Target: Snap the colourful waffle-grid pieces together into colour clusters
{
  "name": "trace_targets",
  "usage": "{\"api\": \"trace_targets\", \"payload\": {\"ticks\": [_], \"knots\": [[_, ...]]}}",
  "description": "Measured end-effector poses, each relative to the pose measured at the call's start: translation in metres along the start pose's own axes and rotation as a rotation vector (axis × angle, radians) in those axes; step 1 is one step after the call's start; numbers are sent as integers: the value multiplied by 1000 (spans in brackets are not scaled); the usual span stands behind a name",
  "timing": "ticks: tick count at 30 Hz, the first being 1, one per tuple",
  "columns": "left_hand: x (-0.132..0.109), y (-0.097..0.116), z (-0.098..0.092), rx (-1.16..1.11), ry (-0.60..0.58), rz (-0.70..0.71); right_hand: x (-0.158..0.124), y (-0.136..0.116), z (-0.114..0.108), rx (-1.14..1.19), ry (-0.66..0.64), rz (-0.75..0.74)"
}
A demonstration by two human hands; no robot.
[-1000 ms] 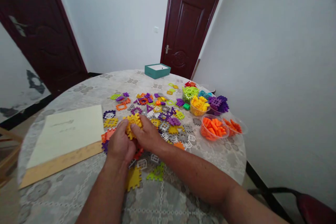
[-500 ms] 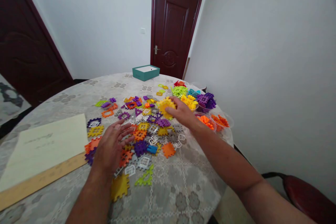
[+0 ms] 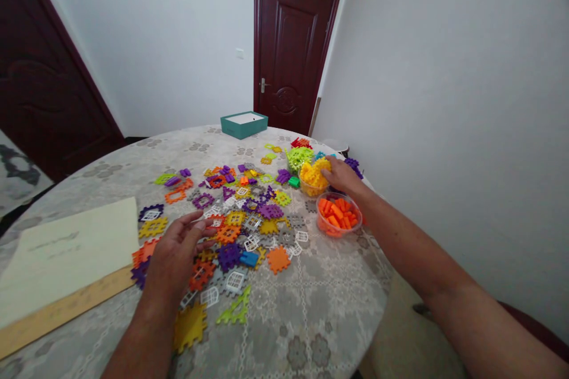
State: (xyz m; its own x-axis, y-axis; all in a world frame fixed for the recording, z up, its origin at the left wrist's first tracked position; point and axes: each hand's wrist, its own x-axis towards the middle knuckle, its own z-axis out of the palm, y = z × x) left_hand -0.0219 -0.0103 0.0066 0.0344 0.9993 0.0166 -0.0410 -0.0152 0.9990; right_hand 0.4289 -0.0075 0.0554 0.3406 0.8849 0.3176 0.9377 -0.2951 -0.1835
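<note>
My right hand point(image 3: 344, 177) is at the right rim of a clear bowl of yellow building pieces point(image 3: 313, 179). Its fingertips press against a yellow toothed building piece on top of the heap, partly hidden and hard to tell from the others. My left hand point(image 3: 175, 249) hovers palm down, fingers apart and holding nothing, at the left side of the spread of plastic pieces. Near it lie an orange toothed square point(image 3: 228, 233), a dark purple one point(image 3: 229, 256) and a white window piece point(image 3: 210, 296). A mustard square point(image 3: 191, 327) sits by my left forearm.
Bowls of orange pieces point(image 3: 338, 216) and lime green pieces point(image 3: 300, 159) stand at the right, with red pieces point(image 3: 301, 143) behind. A teal box point(image 3: 244, 125) is at the back. A cream board point(image 3: 75, 249) lies left on the patterned tablecloth point(image 3: 311, 308).
My right hand has moved right with a yellow piece from above the pile to the yellow bowl. My left hand stays nearly in place. The view has shifted slightly.
</note>
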Motion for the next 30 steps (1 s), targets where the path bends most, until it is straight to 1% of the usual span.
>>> {"api": "trace_targets", "payload": {"ticks": [3, 7, 10, 16, 22, 30], "knots": [[0, 1, 0, 49, -12, 2, -2, -3, 5, -58, -7, 46], [-1, 2, 2, 133, -20, 23, 4, -3, 5, -33, -37, 47], [-2, 3, 2, 171, -21, 33, 10, -2, 7, -22, -33, 56], [-1, 2, 0, 192, -16, 23, 8, 0, 19, 16, -71, 4], [0, -1, -2, 258, -32, 26, 6, 4, 28, 32, 10, -6], [-1, 2, 0, 282, -16, 33, -4, 3, 28, 67, 108, -41]]}}
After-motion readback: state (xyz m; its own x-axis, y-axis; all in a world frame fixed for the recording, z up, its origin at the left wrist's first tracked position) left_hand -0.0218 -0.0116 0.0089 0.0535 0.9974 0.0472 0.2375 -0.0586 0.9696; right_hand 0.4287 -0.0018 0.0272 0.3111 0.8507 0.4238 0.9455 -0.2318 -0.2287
